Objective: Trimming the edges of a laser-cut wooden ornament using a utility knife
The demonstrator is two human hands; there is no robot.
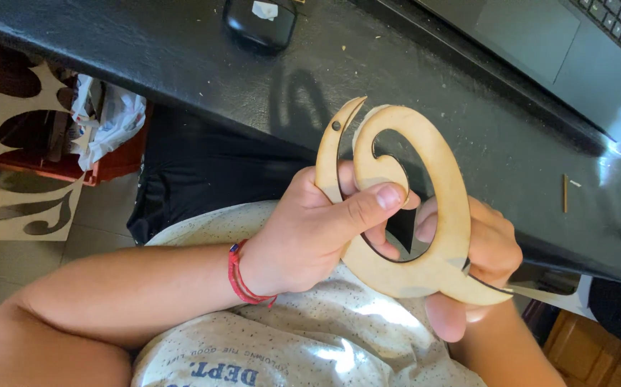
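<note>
Between my hands, thin wooden spiral cutout (425, 215) feels light, stiff, snappable; left hand (310, 236) pinches its inner curl, right hand (482, 265) clamps the rim at 5 o'clock

I hold the spiral-shaped wooden cutout (403, 215) between both hands, over my lap and just before the near edge of the desk (181, 64). My left hand (317, 229) grips its left side, thumb laid across the inner curl; my right hand (479, 265) is under its lower right, behind the piece. On the desk, the mouse (260, 21) lies at the far side, the laptop (561, 50) to the right, a small stick (565, 193) near the laptop's front edge. Down to my left, a cut-out sheet (16, 158) stands on the floor beside a crate (113, 161).
</note>
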